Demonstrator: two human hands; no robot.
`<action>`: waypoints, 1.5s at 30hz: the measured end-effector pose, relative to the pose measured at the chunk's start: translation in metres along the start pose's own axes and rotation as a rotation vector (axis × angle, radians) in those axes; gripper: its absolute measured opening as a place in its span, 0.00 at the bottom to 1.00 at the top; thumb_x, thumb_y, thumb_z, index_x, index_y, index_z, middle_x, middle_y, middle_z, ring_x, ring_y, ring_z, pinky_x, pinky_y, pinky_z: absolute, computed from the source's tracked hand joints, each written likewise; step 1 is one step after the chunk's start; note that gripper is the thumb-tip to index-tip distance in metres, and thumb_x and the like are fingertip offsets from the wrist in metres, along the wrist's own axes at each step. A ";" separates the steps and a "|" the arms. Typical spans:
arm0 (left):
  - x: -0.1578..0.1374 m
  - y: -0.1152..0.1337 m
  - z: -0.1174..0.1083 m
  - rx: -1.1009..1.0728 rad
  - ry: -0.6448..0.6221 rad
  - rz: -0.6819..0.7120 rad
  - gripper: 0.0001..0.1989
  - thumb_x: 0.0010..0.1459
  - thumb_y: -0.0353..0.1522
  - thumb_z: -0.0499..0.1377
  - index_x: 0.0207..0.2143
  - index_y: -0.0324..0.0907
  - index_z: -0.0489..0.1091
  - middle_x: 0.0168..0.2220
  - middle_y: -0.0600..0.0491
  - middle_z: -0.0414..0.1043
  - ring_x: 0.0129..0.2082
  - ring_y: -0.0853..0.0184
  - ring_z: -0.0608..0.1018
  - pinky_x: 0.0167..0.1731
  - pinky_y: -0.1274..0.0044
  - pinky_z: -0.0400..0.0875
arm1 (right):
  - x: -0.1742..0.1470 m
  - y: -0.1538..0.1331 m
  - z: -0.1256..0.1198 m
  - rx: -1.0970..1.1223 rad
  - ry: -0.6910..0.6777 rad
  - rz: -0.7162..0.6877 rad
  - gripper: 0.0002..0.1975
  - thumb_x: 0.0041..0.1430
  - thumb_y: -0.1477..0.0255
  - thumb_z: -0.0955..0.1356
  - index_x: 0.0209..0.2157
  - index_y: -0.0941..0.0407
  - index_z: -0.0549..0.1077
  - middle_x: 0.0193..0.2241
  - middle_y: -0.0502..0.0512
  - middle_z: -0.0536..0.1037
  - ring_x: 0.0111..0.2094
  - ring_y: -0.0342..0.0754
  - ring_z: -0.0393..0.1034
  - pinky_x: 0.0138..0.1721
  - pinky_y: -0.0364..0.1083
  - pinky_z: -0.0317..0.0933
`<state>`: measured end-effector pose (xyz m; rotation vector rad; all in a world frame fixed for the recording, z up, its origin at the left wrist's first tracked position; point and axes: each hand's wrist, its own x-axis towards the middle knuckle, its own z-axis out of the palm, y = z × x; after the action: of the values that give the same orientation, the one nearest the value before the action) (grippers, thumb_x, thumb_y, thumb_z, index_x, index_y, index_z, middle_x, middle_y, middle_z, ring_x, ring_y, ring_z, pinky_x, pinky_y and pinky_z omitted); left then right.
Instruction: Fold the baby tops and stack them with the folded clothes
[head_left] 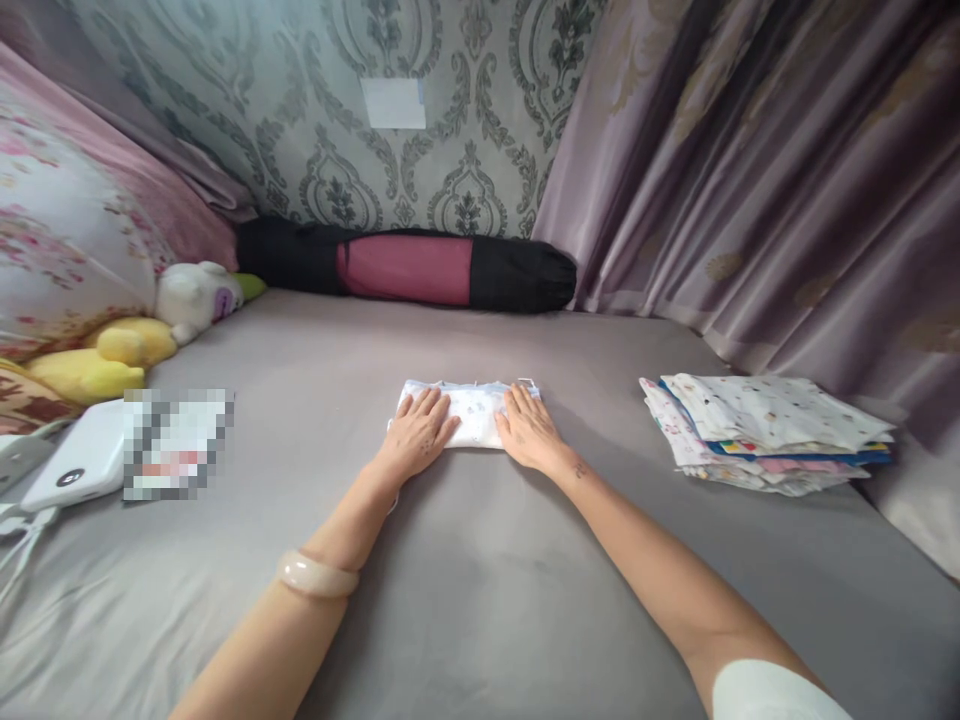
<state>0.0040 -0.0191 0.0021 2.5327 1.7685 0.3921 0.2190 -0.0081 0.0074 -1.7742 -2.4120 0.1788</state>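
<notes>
A folded white cloth (pixel 474 418) with a small pale print lies flat on the grey bed sheet (pixel 480 560), forming a low, wide rectangle. Thin ties or loose strings show at its far edge and near its left end. My left hand (pixel 421 430) rests flat on the cloth's left end, fingers stretched forward. On the right end lies my right hand (pixel 529 428), palm down with its fingers extended. Both hands press from above and neither grips the cloth. Parts of the cloth under the palms are hidden.
To the right sits a stack of folded printed cloths (pixel 772 430). At left are a white power bank (pixel 79 460) with cables, a blurred-out flat object (pixel 178 445) and plush toys (pixel 199 300). A black and maroon long bag (pixel 405 268) lies along the wall, beside curtains (pixel 675 180).
</notes>
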 end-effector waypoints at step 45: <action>-0.001 -0.041 -0.006 -0.816 0.502 -0.691 0.17 0.54 0.32 0.50 0.41 0.37 0.74 0.38 0.47 0.78 0.30 0.66 0.75 0.33 0.75 0.69 | 0.022 -0.090 0.004 0.059 0.043 -0.143 0.26 0.67 0.68 0.54 0.62 0.67 0.59 0.64 0.67 0.57 0.66 0.57 0.46 0.65 0.58 0.35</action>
<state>-0.0351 -0.0062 0.0008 1.2525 1.9018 1.4055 0.1274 -0.0141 0.0209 -1.5584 -2.4638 0.1918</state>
